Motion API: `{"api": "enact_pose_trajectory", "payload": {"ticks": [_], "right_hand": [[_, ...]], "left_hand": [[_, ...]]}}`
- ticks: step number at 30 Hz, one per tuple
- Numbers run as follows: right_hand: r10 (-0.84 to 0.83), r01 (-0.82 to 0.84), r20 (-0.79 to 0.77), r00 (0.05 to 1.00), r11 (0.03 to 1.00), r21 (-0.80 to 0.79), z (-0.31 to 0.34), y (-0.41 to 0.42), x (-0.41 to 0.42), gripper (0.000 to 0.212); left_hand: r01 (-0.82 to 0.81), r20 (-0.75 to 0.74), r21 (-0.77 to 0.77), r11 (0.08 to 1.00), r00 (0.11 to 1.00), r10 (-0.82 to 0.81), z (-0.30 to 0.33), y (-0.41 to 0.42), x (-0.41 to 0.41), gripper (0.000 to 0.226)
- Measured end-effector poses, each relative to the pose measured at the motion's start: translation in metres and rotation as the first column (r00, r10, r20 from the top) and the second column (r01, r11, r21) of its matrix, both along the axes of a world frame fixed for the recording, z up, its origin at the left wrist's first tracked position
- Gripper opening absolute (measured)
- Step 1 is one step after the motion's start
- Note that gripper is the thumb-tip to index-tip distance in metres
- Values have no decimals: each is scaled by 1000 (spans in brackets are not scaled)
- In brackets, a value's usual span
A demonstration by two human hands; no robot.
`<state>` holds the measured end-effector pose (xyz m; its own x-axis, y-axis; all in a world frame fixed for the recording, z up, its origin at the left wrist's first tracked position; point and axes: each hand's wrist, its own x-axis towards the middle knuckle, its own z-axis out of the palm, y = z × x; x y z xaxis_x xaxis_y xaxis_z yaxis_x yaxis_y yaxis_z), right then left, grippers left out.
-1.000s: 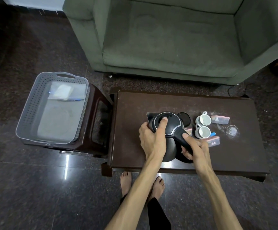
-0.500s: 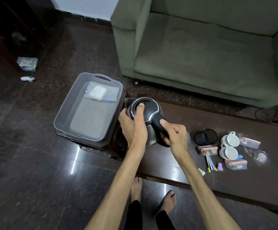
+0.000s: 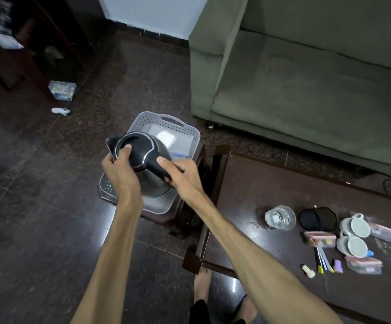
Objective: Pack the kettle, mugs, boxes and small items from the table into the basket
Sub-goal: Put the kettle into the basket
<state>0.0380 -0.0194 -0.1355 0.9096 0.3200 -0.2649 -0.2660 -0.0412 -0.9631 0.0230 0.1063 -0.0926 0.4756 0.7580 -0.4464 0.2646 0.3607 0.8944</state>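
Note:
I hold the black and steel kettle (image 3: 151, 157) over the grey perforated basket (image 3: 166, 123), which stands on a dark stool. My left hand (image 3: 119, 170) grips the kettle's lid and side. My right hand (image 3: 181, 175) is closed around its black handle. On the dark table (image 3: 271, 190) to the right lie two white mugs (image 3: 356, 236), a drinking glass (image 3: 279, 217), the kettle's round black base (image 3: 318, 219), several clear lidded boxes (image 3: 320, 239) and small items such as pens (image 3: 323, 259).
A green sofa (image 3: 306, 78) stands behind the table. The stool sits tight against the table's left end. On the dark floor at the left lie a small packet (image 3: 62, 90) and a white scrap (image 3: 60, 111). My bare feet are below, at the table's near edge.
Both hands have lifted the kettle off its base on the table and carried it left, from the table's left end to above the basket. My view has swung left with it.

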Motion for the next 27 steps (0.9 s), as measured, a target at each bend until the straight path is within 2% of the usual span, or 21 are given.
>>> {"api": "enact_pose_trajectory", "payload": {"ticks": [7,12,15,18,24,27], "right_hand": [[9,-9,-12,1000,999,-48,-42,30,2,68],[42,-41,8,999,995,-85,-63,35,-1,68],[76,-72,31,997,990,-117,-69,36,-2,62],[86,-85,4,996,989,-118,-71,38,2,65],[221,-216,2,975,957,-192,-66,27,13,76],[118,-85,74,990,932,-353,-70,23,29,67]], "left_hand": [[-31,-73,-11,999,997,30,-39,29,-2,64],[-21,-117,9,1000,993,22,-49,29,-7,38],[-11,-99,3,1000,995,11,-53,30,-11,30],[1,-113,28,1000,994,2,-51,30,-9,17],[-2,-169,57,998,986,12,-44,30,-3,9],[7,-207,95,995,978,13,-46,29,-3,7]]}}
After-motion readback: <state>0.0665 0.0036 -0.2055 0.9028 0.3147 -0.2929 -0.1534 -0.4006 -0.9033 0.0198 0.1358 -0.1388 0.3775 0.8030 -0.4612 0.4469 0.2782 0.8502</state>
